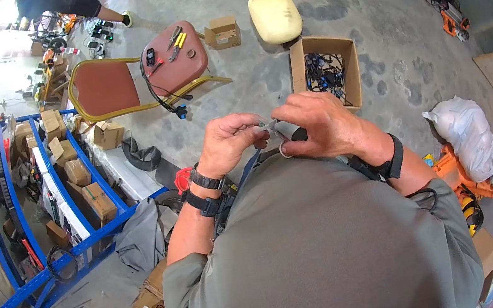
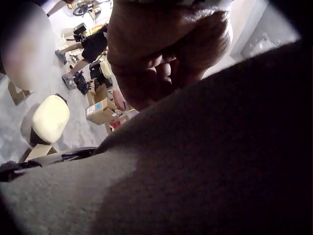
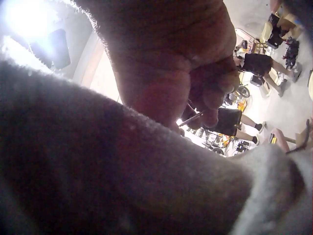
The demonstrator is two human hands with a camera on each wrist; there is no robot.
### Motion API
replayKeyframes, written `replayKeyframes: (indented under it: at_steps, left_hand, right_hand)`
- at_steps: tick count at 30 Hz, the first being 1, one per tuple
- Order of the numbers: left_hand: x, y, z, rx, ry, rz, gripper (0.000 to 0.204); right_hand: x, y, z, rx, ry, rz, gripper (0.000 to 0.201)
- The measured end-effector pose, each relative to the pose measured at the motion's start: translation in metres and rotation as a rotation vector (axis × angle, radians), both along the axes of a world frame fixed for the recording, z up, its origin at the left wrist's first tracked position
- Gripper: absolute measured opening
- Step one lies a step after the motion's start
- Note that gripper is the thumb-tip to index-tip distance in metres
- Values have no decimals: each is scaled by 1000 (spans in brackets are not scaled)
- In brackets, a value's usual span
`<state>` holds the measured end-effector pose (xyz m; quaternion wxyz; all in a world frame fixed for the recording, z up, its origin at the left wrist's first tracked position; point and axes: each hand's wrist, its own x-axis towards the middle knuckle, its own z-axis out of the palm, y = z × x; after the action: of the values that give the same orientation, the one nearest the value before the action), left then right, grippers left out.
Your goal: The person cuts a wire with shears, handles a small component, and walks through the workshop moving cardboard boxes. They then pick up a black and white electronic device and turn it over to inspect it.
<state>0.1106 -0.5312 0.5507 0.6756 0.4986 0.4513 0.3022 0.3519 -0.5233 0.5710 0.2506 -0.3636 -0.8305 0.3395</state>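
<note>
In the head view both hands meet at chest height in front of the grey shirt. My left hand [image 1: 231, 142] pinches a small whitish-grey piece [image 1: 268, 126] between thumb and fingertips. From the other side my right hand [image 1: 324, 124] holds the same piece, its fingers bent over it. A pale curved edge [image 1: 284, 151] shows under the right thumb. Dark blue cable [image 1: 251, 165] runs down below the left fingers. In the right wrist view a thin strip [image 3: 191, 119] sticks out by the fingertips. I cannot tell what kind of thing the grey piece is.
A red chair [image 1: 172, 60] bears pliers and cables. Ahead stand an open carton [image 1: 347, 49] of dark cables and a cream stool seat [image 1: 275, 16]. A blue rack [image 1: 75, 246] with boxes is at left, white bags [image 1: 466, 137] at right. Other people are farther off.
</note>
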Motion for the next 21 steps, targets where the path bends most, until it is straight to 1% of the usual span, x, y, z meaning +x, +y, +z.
replayKeyframes:
  at_steps: [3,6,13,16,19,21]
  left_hand:
    - [2,0,0,4,12,0,12]
    - [3,0,1,29,22,6,11]
    - [2,1,5,52,18,6,10]
    - [1,0,2,49,-26,21,12]
    - [2,-1,9,25,10,38,16]
    - [0,-1,5,19,9,20,17]
  right_hand:
    - [1,0,1,24,-28,0,46]
    - [0,-1,0,20,6,-5,40]
    - [2,1,-1,12,5,29,40]
    - [2,2,-1,-10,2,51,39]
    - [5,1,-4,-27,1,71,38]
    - [6,0,-8,-28,6,79,36]
